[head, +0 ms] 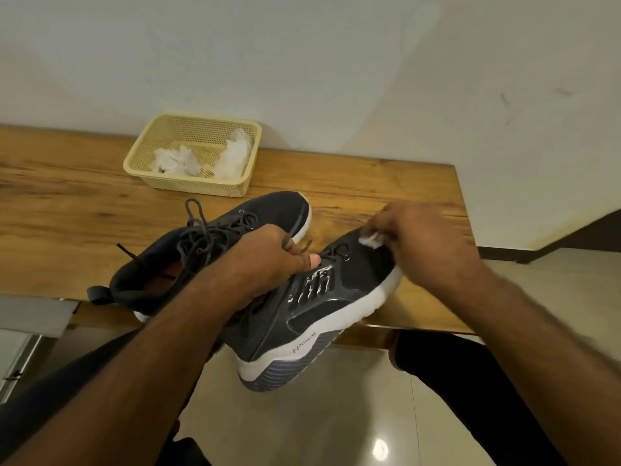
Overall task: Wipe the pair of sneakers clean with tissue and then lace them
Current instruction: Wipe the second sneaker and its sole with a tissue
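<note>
Head view. The left hand (272, 253) grips the near sneaker (322, 304) at its lace area, fingers curled over the top and the thumb pressed against the side by the eyelets. This sneaker is held tilted, toe up and away, heel down and toward the person, past the table (67, 203) edge. Its toe lies over the table's front edge; whether it touches the wood cannot be told.

The right hand (420, 237) is at the toe of the near sneaker, fingers curled and pinching a small wad of tissue (369, 238). The wad touches the dark upper just ahead of the front eyelets.

The far sneaker (215, 250) lies on the table just behind the left hand, touching or nearly touching the near one. Its heel overhangs the front edge; its toe points toward the basket (148, 142). Its dark laces are threaded, with loose loops.

Materials: both sneakers have dark knit-like uppers and white, smooth foam soles; the near one shows a ribbed dark outsole and pale side markings. The table is brown wood with visible grain. The basket is cream perforated plastic, rectangular with rounded corners, standing against the wall and holding crumpled white tissues (178, 161).
</note>
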